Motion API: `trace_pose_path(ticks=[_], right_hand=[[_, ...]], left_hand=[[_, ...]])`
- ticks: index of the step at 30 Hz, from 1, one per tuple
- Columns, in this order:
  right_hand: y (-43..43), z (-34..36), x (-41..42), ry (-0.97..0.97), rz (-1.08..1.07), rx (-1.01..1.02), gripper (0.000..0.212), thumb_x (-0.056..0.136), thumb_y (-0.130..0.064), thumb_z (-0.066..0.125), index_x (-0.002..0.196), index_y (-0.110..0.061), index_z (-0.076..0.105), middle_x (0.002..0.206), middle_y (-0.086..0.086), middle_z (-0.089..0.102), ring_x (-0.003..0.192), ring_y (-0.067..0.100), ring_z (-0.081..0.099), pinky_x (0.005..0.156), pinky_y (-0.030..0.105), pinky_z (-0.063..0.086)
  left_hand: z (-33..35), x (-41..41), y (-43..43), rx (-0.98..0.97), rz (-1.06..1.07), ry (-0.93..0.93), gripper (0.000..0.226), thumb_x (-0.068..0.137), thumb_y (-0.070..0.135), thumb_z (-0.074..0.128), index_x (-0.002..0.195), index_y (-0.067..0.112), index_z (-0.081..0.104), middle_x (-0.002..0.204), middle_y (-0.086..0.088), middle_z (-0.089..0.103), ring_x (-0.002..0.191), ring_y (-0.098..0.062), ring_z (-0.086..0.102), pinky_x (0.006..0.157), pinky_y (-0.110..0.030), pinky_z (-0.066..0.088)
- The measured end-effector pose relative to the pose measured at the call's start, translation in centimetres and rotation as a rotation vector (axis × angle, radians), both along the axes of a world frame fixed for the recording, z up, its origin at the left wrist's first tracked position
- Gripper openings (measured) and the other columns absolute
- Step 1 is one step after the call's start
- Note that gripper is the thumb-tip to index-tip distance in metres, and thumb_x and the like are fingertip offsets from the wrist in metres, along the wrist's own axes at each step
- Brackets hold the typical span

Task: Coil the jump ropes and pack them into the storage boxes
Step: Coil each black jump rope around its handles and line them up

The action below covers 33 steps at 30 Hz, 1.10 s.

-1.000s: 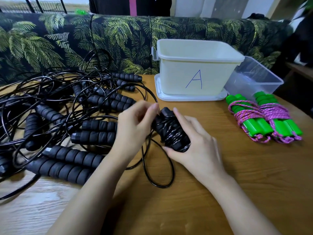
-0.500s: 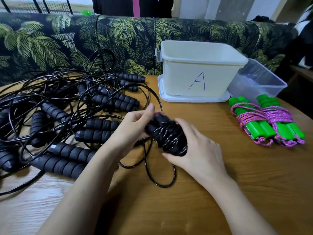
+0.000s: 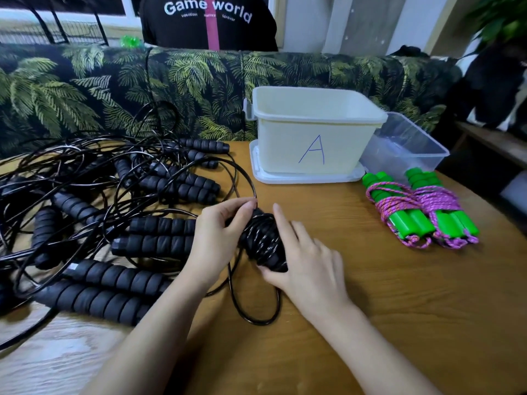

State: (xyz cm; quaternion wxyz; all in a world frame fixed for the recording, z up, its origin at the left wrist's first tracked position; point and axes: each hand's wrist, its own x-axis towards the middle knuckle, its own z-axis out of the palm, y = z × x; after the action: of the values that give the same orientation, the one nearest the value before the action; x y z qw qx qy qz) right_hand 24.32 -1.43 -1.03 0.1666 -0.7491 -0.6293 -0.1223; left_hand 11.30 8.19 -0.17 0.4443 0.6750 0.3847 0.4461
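Single view: your head cam. It sits above the near edge of the table point(image 3: 399, 323) and looks forward and down. Wide-angle, so lines bow toward the frame borders. Close range: your forearms enter from 6 o'clock. Left hand point(image 3: 219, 238) and right hand point(image 3: 310, 266) sit just below frame centre, both holding the wrapped black rope point(image 3: 263, 240). Loose black ropes point(image 3: 159, 240) fill 9 o'clock. White box marked A point(image 3: 285, 143) is at 1 o'clock, with the clear box point(image 3: 407, 146) just right of it. Green-handled ropes point(image 3: 410, 223) are at 3 o'clock. The leaf-print sofa point(image 3: 114, 89) spans the table's far side. A person in a black shirt point(image 3: 208, 24) is behind it at 12 o'clock, cropped by the top edge.
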Motion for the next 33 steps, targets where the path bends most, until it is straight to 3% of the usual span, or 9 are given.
trace_pose_path(ticks=[3,6,10,13,17,22,26,28,33], right_hand=[[0.5,0.8,1.2,0.051,-0.005,-0.001,0.092,0.063,-0.061,0.079,0.140,-0.028,0.041,0.109,-0.004,0.067,0.074,0.025,0.070,0.053,0.032,0.047],[2.1,2.3,5.2,0.202,-0.202,0.044,0.081,0.072,-0.060,0.074,0.138,-0.025,0.043,0.123,0.004,0.059,0.098,0.034,0.065,0.067,0.038,0.048],[4.3,2.9,11.5,0.063,-0.421,0.058,0.083,0.075,-0.059,0.073,0.139,-0.015,0.043,0.119,0.013,0.055,0.118,0.034,0.044,0.070,0.040,0.049],[5.2,0.8,13.9,0.007,-0.452,-0.004,0.087,0.083,-0.061,0.064,0.149,-0.014,0.033,0.116,0.017,0.062,0.120,0.037,0.040,0.075,0.041,0.049],[5.2,-2.4,14.7,-0.035,-0.434,0.037,0.079,0.085,-0.059,0.062,0.148,-0.014,0.042,0.144,0.024,0.048,0.139,0.048,0.031,0.108,0.061,0.030],[5.5,-3.2,15.0,-0.006,-0.467,0.057,0.082,0.088,-0.059,0.059,0.150,-0.011,0.037,0.147,0.026,0.044,0.136,0.051,0.034,0.112,0.066,0.023],[4.8,-1.8,14.0,0.031,-0.398,0.006,0.086,0.089,-0.065,0.049,0.155,-0.014,0.026,0.158,0.021,0.028,0.146,0.048,0.016,0.113,0.067,0.017],[4.0,-0.6,12.0,0.042,-0.285,0.049,0.078,0.091,-0.058,0.052,0.153,-0.013,0.031,0.157,0.017,0.031,0.146,0.044,0.018,0.114,0.065,0.022],[2.1,2.3,3.0,0.244,0.210,0.092,0.053,0.096,-0.038,0.057,0.144,-0.017,0.048,0.145,-0.002,0.048,0.137,0.017,0.035,0.114,0.038,0.034]], left_hand=[[-0.2,0.0,0.1,0.000,-0.035,-0.025,0.040,0.100,0.025,0.052,0.139,0.017,0.053,0.130,0.006,0.064,0.120,0.000,0.057,0.107,-0.034,0.045],[-1.3,-0.5,0.9,0.243,0.084,0.275,0.057,0.096,0.044,0.041,0.147,0.018,0.042,0.148,0.000,0.048,0.139,-0.011,0.041,0.119,-0.034,0.028],[-2.6,-0.2,1.7,0.439,0.092,0.583,0.058,0.102,0.052,0.033,0.144,0.015,0.047,0.150,-0.005,0.045,0.145,-0.018,0.032,0.121,-0.032,0.005],[-3.4,0.1,2.1,0.511,0.099,0.729,0.063,0.097,0.055,0.026,0.141,0.018,0.051,0.149,-0.003,0.047,0.143,-0.018,0.035,0.122,-0.039,0.007],[-3.6,-0.1,2.2,0.542,0.135,0.821,0.061,0.097,0.055,0.026,0.138,0.020,0.055,0.145,0.000,0.052,0.140,-0.018,0.041,0.122,-0.043,0.013],[-3.1,0.0,1.6,0.539,0.127,0.925,0.059,0.097,0.053,0.026,0.131,0.021,0.062,0.137,0.000,0.060,0.133,-0.017,0.050,0.120,-0.045,0.019],[-1.4,-0.3,0.7,0.474,0.047,0.837,0.051,0.102,0.049,0.031,0.141,0.024,0.052,0.148,0.003,0.049,0.142,-0.012,0.036,0.123,-0.039,0.001],[-0.4,-1.2,-0.2,0.460,0.034,0.790,0.044,0.102,0.043,0.039,0.141,0.026,0.050,0.149,0.008,0.046,0.142,-0.007,0.033,0.123,-0.037,-0.003],[0.8,-6.8,-3.9,0.558,0.146,0.764,0.040,0.094,0.047,0.042,0.115,0.028,0.069,0.123,0.012,0.066,0.119,-0.010,0.058,0.113,-0.054,0.033]])
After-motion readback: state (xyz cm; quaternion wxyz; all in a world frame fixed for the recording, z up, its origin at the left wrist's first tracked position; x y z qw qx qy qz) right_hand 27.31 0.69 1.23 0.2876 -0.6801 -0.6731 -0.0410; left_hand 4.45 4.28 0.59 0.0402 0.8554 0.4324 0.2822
